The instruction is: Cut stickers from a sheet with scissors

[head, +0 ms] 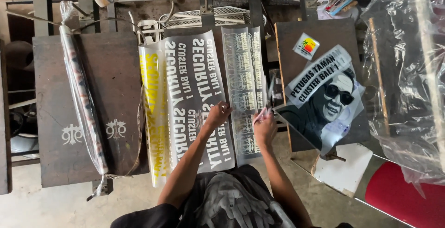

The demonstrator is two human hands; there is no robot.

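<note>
Grey printed film sheet (197, 93) is pressed by the left hand (217, 115), fingers curled; a thin tool (270, 99) is pinched by the right hand (264, 125).

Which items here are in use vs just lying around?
In use: left hand pressing the grey lettered film sheet; right hand holding a thin tool at the emblem film strip.

Lying about: plastic-wrapped roll, portrait film sheet, small square sticker, yellow lettered sheet.

Soft even daylight, glare on plastic wrap (408, 70), sharp focus.
</note>
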